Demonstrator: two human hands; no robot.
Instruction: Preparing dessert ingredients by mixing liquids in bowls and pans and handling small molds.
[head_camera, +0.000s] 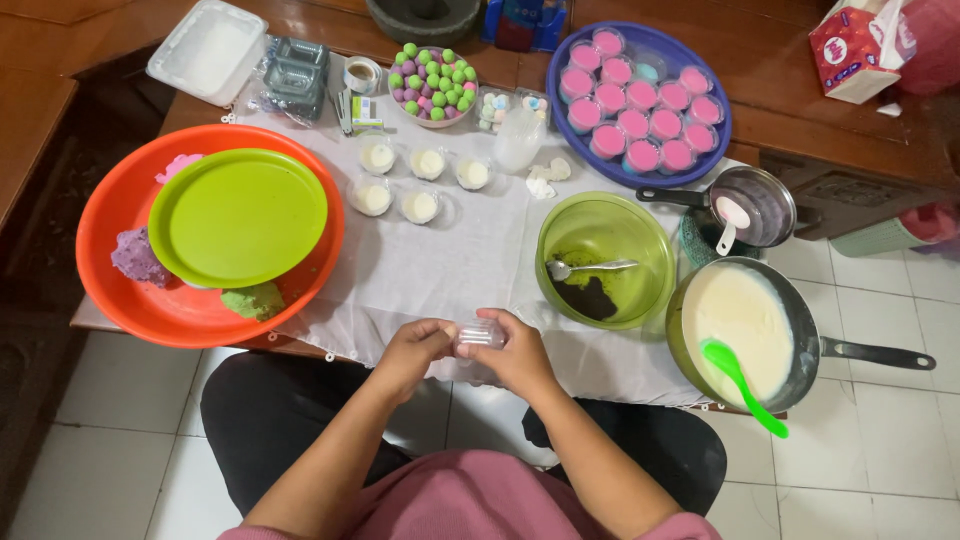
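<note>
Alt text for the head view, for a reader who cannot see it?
Both hands, left hand and right hand, hold a small clear plastic cup over a white cloth. Nearby: a green bowl with a spoon, a pan of white batter, and a blue tray of pink-filled cups.

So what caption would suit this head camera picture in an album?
Both hands, left hand and right hand, hold a small clear cup over a table of colourful sweets.

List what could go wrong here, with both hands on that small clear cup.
The small clear cup, pinched between the left hand and right hand past the table edge, could drop onto the lap. The pan of white batter overhangs the edge; a nudge to its handle might tip it.
</note>
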